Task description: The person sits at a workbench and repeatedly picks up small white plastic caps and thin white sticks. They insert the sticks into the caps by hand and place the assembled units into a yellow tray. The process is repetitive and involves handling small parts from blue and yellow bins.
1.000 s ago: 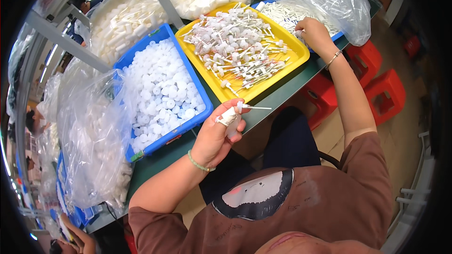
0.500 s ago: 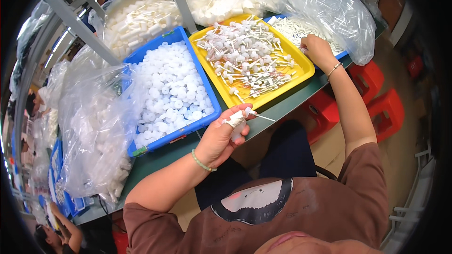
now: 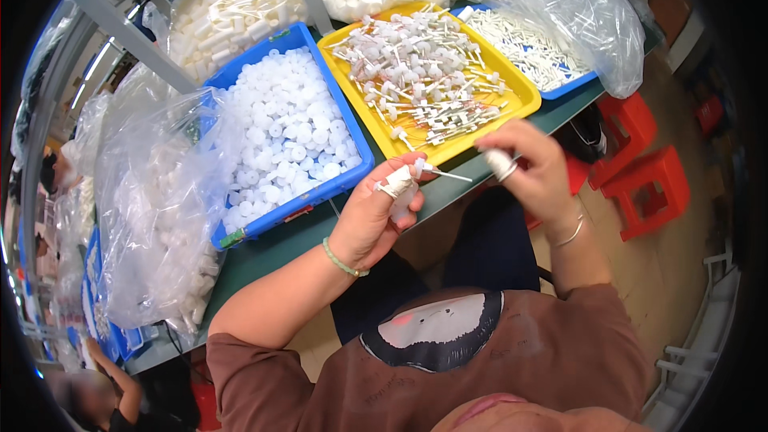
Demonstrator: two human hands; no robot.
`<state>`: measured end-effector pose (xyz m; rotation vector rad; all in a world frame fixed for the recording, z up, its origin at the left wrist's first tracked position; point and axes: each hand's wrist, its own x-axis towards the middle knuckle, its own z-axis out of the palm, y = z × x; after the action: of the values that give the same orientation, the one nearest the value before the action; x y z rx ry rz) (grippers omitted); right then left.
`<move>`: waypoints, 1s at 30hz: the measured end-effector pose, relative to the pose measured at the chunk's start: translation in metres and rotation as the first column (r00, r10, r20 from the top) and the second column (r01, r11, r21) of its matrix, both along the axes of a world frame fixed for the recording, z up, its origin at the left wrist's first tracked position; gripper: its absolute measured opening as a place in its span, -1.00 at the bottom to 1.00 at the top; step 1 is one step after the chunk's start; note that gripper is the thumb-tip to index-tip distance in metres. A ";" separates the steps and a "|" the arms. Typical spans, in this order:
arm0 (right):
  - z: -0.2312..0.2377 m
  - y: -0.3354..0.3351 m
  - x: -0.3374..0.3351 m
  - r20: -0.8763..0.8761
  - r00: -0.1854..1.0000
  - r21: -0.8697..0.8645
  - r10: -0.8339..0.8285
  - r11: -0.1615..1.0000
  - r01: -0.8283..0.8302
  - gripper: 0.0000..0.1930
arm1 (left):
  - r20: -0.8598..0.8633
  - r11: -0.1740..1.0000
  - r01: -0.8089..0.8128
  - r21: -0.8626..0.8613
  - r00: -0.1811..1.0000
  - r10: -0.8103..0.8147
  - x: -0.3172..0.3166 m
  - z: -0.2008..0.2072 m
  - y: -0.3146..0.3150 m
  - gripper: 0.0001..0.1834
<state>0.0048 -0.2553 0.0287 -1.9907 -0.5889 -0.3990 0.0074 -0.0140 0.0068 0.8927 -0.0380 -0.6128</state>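
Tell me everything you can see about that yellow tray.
The yellow tray is shallow, rectangular and plastic-looking, with rounded corners. It sits on the green table between two blue trays, heaped with white stemmed parts, its right corner partly bare. The left hand overlaps its near edge in view; contact is unclear.

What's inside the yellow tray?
The yellow tray holds a heap of white stemmed parts. Patches of its bottom show along the near side; the heap covers the rest, so its lowest layer can't be seen.
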 end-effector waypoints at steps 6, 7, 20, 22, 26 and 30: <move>-0.031 0.028 -0.022 -0.012 0.997 0.260 -0.075 0.963 0.076 -0.83 | 0.011 0.999 -0.051 0.021 0.999 0.050 -0.001 -0.002 0.000 -0.60; -0.030 0.029 -0.023 -0.005 0.997 0.247 -0.073 0.966 0.072 -0.83 | 0.020 0.998 -0.053 0.029 0.998 0.052 -0.001 -0.002 0.001 -0.60; -0.032 0.031 -0.024 0.064 0.991 0.146 -0.118 0.983 0.107 -0.83 | 0.088 0.994 -0.044 0.102 0.995 0.035 -0.001 -0.002 -0.002 -0.66; -0.031 0.033 -0.022 0.144 0.981 0.075 -0.130 0.990 0.120 -0.83 | 0.110 0.991 -0.038 0.130 0.994 0.024 -0.002 -0.002 -0.003 -0.67; -0.028 0.041 -0.020 0.233 0.964 -0.028 -0.131 0.990 0.141 -0.82 | 0.139 0.988 -0.018 0.152 0.990 -0.003 -0.005 -0.004 -0.003 -0.67; -0.028 0.044 -0.015 -0.224 0.974 0.287 0.035 0.957 0.031 -0.75 | 0.100 0.988 -0.044 0.149 0.995 0.030 -0.002 -0.002 -0.003 -0.67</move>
<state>-0.0107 -0.2117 0.0006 -1.7230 -0.3646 -0.2356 0.0051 -0.0168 0.0051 1.0673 -0.0633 -0.5424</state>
